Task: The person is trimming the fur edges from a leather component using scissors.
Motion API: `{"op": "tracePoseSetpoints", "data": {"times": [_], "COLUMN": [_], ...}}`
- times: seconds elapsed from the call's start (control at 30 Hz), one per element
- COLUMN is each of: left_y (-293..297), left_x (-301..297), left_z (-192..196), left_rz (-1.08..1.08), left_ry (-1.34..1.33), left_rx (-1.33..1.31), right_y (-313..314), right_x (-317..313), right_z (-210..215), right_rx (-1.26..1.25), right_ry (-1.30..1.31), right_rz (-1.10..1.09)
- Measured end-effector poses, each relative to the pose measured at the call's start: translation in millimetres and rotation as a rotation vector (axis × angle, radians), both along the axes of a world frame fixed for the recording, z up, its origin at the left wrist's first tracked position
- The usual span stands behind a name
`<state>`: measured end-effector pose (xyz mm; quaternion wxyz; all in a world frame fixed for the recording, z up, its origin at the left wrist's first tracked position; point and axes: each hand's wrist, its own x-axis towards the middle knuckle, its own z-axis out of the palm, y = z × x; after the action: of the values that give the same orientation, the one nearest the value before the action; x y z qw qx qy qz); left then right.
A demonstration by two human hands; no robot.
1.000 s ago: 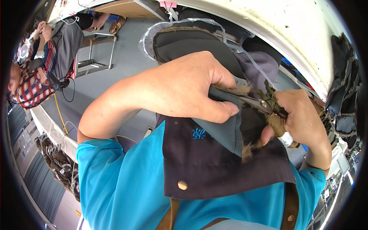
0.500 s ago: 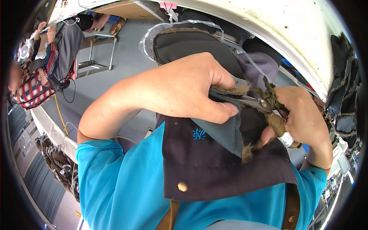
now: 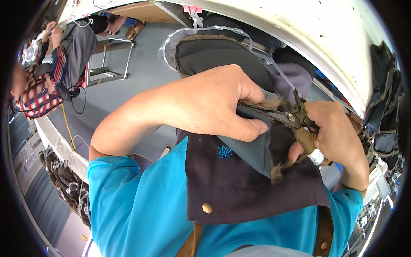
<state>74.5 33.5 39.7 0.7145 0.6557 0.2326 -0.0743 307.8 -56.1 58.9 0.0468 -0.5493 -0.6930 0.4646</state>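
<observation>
My left hand [image 3: 222, 103] is closed on a dark grey fabric piece [image 3: 252, 147] edged with brown fur, pinching it between thumb and fingers. The piece hangs to a furry point in front of my dark apron [image 3: 257, 197]. My right hand [image 3: 338, 132] grips scissors [image 3: 290, 118], whose handles are wrapped in olive-brown cloth and a pale band. The scissor blades point left, toward my left fingers, and lie along the furry edge of the fabric. The blade tips are hidden by the fabric and my left hand, so I cannot tell how far apart they are.
Beyond my hands lies a larger dark fur-edged piece [image 3: 218, 53] with clear plastic around it. A white table [image 3: 325, 30] curves along the far side. Dark pieces [image 3: 383, 85] hang at the right. A seated person [image 3: 51, 81] and a metal-framed stool [image 3: 111, 64] are at the left.
The scissors and my right hand have shifted slightly down and left against the fabric. Both hands keep their holds. The whole view has moved a little.
</observation>
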Motion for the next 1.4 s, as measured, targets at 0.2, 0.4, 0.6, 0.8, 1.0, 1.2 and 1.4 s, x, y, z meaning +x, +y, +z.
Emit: {"op": "tracePoseSetpoints", "data": {"times": [0.2,0.4,0.6,0.8,1.0,1.2,1.4], "left_y": [2,3,8,15,24,64,143], "left_x": [-7,-7,-4,-7,-9,-15,29], "left_z": [1,-1,8,0,16,67,132], "left_rz": [0.125,0.377,0.674,0.659,0.305,1.017,0.951], "left_ry": [-0.040,-0.257,-0.488,-0.470,-0.493,-0.801,-0.955], "left_rx": [-0.013,-0.070,-0.178,-0.013,0.417,-0.205,-0.362], "right_y": [4,-25,-6,-3,2,7,12], "right_x": [17,12,22,69,92,113,126], "right_z": [-4,-40,-50,-67,-95,-109,-121], "right_rx": [-0.043,-0.082,0.167,0.276,0.344,0.388,0.354], "right_ry": [0.229,0.781,1.205,1.159,1.089,0.959,0.937], "right_rz": [-0.055,-0.651,-0.734,-0.888,-1.124,-1.201,-1.299]}}
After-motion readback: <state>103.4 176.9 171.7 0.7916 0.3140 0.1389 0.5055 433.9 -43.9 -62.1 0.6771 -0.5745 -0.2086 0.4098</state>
